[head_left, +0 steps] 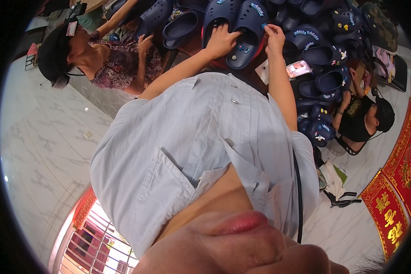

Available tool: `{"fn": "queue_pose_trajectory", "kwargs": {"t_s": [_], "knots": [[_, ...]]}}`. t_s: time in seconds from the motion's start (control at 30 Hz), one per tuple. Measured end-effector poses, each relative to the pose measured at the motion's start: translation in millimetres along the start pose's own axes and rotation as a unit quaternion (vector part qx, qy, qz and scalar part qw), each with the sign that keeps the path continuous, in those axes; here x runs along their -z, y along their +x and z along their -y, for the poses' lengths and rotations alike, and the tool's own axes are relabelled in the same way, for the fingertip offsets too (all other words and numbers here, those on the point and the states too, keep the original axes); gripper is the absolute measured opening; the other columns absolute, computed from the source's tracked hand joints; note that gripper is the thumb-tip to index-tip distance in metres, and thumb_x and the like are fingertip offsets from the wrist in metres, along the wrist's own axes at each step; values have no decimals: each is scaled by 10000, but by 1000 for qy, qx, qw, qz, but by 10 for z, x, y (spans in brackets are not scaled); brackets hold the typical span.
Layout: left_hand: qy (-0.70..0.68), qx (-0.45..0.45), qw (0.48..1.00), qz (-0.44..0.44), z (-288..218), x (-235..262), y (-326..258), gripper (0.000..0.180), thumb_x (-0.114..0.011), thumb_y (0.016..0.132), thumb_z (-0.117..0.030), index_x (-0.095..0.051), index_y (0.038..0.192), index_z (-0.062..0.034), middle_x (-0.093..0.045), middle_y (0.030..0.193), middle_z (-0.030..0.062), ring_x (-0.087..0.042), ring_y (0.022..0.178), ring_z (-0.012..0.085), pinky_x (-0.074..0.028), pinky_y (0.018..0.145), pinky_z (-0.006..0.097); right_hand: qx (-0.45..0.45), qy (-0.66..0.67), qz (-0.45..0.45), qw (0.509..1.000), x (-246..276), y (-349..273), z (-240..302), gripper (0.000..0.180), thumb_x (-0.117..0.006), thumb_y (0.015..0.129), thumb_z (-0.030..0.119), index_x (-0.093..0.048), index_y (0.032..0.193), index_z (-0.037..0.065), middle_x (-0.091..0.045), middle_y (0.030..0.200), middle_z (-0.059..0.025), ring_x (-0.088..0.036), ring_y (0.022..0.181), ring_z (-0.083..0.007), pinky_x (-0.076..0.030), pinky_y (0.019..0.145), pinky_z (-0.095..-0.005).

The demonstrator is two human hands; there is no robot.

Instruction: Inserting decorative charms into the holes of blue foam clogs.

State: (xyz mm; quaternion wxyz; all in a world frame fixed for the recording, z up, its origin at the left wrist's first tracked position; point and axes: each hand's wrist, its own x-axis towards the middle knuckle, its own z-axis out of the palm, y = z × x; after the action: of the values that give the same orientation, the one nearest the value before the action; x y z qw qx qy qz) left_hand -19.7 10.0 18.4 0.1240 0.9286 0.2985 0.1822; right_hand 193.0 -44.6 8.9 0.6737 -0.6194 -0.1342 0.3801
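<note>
A pair of navy clogs with holes stands in front of me, the left clog [218, 13] beside the right clog [251, 34]. My left hand [221, 42] grips them at the opening, its fingers curled into the left clog and its thumb reaching to the right one. Between the fingertips of my right hand [275, 40] is a small blue charm [264, 26], held against the right clog's outer side. Several small blue charms [243, 48] and a pale round piece [234, 58] lie on the right clog's insole. Light lettered charms decorate both uppers.
Many more navy clogs [317, 52] are heaped to the right, and others [180, 29] lie to the left. A lit phone [298, 69] rests by my right forearm. One person [109, 64] works at the left, another [356, 118] at the right.
</note>
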Motion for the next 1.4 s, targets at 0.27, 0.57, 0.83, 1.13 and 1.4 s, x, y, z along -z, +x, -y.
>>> {"fn": "queue_pose_trajectory", "kwargs": {"t_s": [0.27,0.57,0.83,1.13,1.4], "knots": [[-6,1,1000,10,-14,38,6,404,-660,802,-218,-654,1206,-231,-534,1070,196,-519,1067,371,-406,871,484,122,-35,-21,992,11,105,-143,146,-742,798,-6,-661,911,40,-614,801,1,-568,717,-97,-443,648,-229],[-6,-4,1000,1,-12,8,5,406,-674,796,-211,-653,1202,-216,-529,1081,198,-512,1075,379,-403,881,483,425,-428,9,797,182,-58,-77,295,-662,800,50,-720,1085,103,-645,932,-93,-582,902,-281,-466,825,-391],[4,6,1000,12,-16,-50,5,405,-684,788,-219,-654,1191,-201,-535,1108,216,-517,1082,390,-406,884,510,433,-632,74,638,171,-197,142,319,-584,846,101,-683,1150,89,-621,1056,-71,-534,1042,-281,-426,851,-427],[29,-13,1000,0,-2,-88,13,430,-673,794,-231,-629,1221,-197,-534,1107,242,-525,1070,409,-420,887,535,469,-714,150,498,-21,6,380,152,-586,838,132,-724,840,68,-669,872,-85,-590,963,-272,-452,782,-444],[-7,10,1000,14,-9,-103,-81,445,-672,804,-208,-616,1246,-199,-524,1131,236,-507,1107,412,-406,918,523,218,-382,135,888,438,-139,75,424,-546,842,31,-699,1209,179,-688,985,-100,-664,928,-262,-503,858,-336]]}}
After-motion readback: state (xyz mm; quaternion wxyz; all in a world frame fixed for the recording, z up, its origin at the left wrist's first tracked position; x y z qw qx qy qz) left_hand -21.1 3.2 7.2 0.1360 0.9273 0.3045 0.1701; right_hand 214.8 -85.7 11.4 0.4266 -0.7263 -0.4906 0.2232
